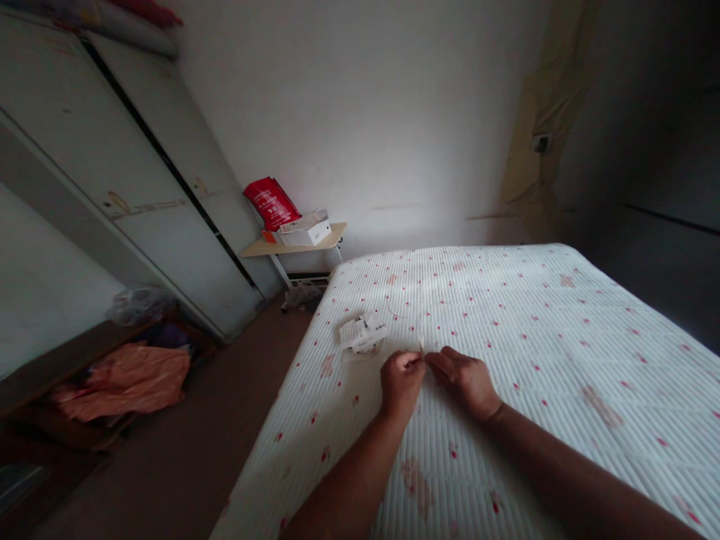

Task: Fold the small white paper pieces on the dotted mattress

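Over the white bed cover (pixel 562 337) with small red marks, my two hands come together near the middle. My left hand (pixel 403 379) is closed in a pinch on a small, thin whitish piece (pixel 421 346), which sticks up between the hands. My right hand (pixel 466 381) is closed too, its fingertips meeting the same piece from the right. The piece is too small to tell what it is. Just beyond my left hand, a loose pile of printed paper pieces (pixel 363 334) lies on the cover.
A small table (pixel 262 248) behind the bed bears a red bag (pixel 271 202) and a white box (pixel 307 229). At the left stand a tall cabinet (pixel 151 195) and a low wooden bench (pixel 34 367) with an orange cloth or bag (pixel 132 377). A socket (pixel 541 142) is on the wall.
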Available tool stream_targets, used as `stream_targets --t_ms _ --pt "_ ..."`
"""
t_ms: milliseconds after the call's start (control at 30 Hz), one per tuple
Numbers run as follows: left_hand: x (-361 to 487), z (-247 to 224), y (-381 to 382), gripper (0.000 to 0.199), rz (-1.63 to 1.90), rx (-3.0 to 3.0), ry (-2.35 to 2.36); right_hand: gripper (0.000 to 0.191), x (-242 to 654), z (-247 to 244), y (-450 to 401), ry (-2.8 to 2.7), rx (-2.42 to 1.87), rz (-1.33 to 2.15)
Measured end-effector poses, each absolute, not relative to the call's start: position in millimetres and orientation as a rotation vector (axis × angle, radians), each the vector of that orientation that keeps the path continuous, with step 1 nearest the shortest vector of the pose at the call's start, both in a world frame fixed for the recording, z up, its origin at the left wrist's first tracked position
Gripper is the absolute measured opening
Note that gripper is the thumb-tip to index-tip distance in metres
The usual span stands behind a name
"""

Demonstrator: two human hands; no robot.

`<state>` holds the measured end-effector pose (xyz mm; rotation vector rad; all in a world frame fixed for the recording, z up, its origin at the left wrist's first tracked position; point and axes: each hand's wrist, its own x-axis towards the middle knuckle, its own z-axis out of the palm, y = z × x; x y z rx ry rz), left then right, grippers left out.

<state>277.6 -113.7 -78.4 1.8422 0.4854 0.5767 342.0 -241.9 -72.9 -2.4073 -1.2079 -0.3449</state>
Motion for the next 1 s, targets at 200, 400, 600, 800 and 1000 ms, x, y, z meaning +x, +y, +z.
stream_targets --t_ms 200,400,600,800,1000 --pt "280.4 -72.9 -114.9 0.020 0.515 1.609 0.488 0.029 341.2 -70.7 -243.5 -1.233 -2.350 -0.455" --pt "279.9 -65.0 -119.1 0.025 0.525 1.411 0.460 0.029 340.2 -67.7 -244.8 -1.235 -2.317 -0.522" --pt "280.1 -69.4 -117.8 0.019 0.566 1.474 0.426 0.031 338.6 -67.4 -244.3 -1.326 -2.260 -0.519" --pt "279.2 -71.2 -113.2 0.018 0.673 1.754 0.439 0.031 338.7 -70.4 -244.5 -1.303 -2.233 -0.462" --pt "275.5 -63.9 -105.4 0.017 0.781 1.911 0.477 0.029 342.3 -73.2 -245.7 -1.156 -1.969 -0.163"
